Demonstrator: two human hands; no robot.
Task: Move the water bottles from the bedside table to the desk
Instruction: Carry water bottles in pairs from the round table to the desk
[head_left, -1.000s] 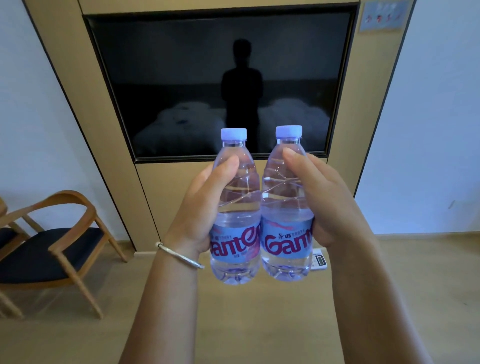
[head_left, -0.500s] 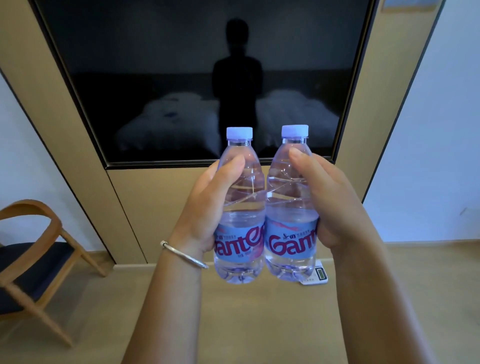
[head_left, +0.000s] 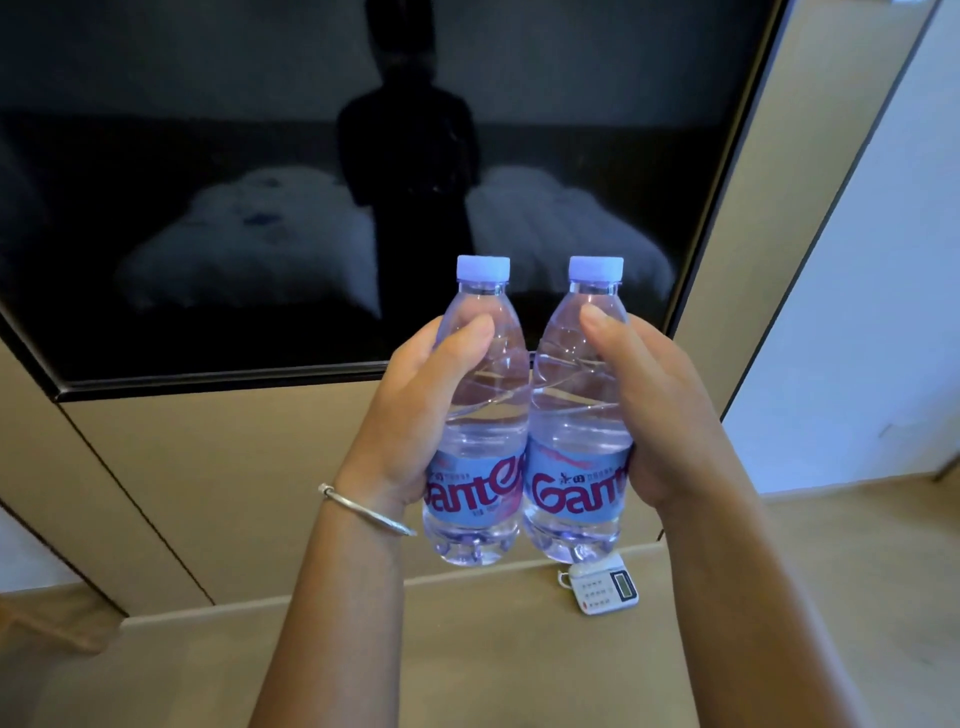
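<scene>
Closer now, the dark television screen fills the view and the chair has gone. Two clear water bottles, left bottle and right bottle, stand upright, touching, lilac caps up, blue labels facing the camera. Left hand and right hand each grip one, raised above the worktop and its white telephone.

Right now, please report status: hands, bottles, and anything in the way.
Left hand grips left bottle, right hand grips right bottle. Both upright, capped, touching. White telephone on desk below.
</scene>
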